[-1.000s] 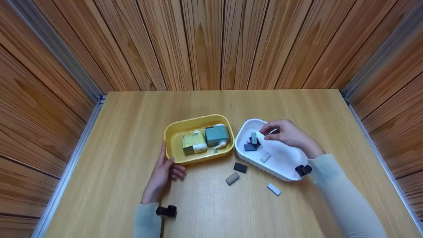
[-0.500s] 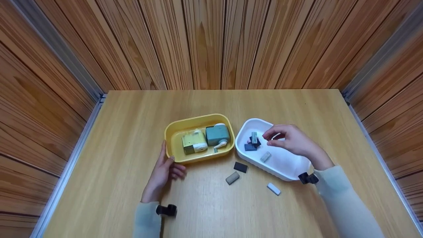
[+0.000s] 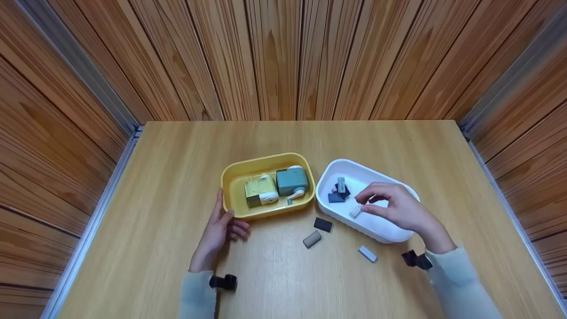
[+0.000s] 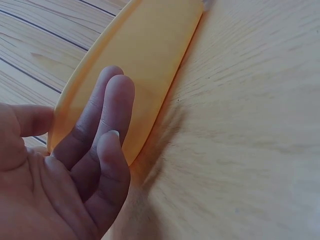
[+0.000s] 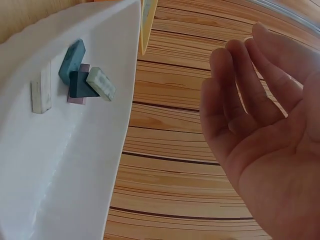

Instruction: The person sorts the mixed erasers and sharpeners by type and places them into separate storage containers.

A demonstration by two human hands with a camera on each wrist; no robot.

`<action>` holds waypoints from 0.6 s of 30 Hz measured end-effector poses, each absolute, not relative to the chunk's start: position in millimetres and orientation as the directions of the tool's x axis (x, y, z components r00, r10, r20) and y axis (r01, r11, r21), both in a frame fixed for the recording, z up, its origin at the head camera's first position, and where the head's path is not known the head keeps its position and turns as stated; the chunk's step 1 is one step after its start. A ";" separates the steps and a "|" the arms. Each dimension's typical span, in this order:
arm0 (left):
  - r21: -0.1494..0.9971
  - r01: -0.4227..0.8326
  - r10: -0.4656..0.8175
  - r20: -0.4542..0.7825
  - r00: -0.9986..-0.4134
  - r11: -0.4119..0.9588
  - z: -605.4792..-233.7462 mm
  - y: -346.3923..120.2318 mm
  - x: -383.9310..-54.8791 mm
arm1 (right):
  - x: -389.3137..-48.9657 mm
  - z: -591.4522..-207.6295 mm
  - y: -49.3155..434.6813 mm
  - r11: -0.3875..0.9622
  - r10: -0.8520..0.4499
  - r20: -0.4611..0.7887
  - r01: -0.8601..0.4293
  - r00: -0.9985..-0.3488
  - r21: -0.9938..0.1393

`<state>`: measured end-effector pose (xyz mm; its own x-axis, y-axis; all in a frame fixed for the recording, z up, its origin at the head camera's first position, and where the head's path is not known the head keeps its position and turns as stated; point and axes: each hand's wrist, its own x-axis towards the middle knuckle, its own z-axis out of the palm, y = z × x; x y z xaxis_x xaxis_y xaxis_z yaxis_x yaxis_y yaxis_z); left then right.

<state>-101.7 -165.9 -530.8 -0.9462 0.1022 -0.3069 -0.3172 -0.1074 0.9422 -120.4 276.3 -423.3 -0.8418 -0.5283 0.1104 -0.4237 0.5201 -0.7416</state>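
Head view is showing a small white block (image 3: 355,212) lying in the white tray (image 3: 383,230), close to the near wall and apart from a cluster of blocks (image 3: 338,193). Judging by its eraser-like shape, it is probably weighing very little, staying firm with a slight rubbery give, and neither breaking easily nor sliding much under dry fingertips. Its long sides are offering the surest hold, so a pinch of thumb and forefinger across the middle would likely suit, though the near wall is leaving little room on one side. The right hand (image 3: 396,206) is hovering over the tray with its fingers loosely bent; the right wrist view is showing nothing between them. In the head view the block is lying just beyond the thumb tip, partly overlapped by it, while the right wrist view is suggesting a gap between hand and block. On the other side, the left hand (image 3: 217,232) is resting at the near left corner of the yellow tray (image 3: 261,165), thumb touching the rim and fingers relaxed outside the wall. Inside that tray, a yellow-green box (image 3: 260,191) and a teal box (image 3: 292,180) are sitting side by side.
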 end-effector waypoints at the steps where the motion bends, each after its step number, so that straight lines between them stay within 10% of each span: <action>1: 0.942 -0.319 0.101 -0.309 -0.946 -0.106 -530.7 -165.9 -101.7 | -117.6 -424.7 276.5 0.511 -0.530 0.126 -0.434 -0.838 -0.742; 18: 0.928 -0.358 0.091 -0.349 -0.933 -0.108 -529.1 -166.7 -101.2 | -70.5 -468.2 274.0 0.448 -0.456 0.103 -0.328 -0.884 -0.832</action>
<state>-101.2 -166.7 -529.1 -0.9327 0.0905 -0.3490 -0.3576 -0.1085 0.9276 -70.5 274.0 -468.2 -0.8838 -0.4564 0.1028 -0.3279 0.4476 -0.8320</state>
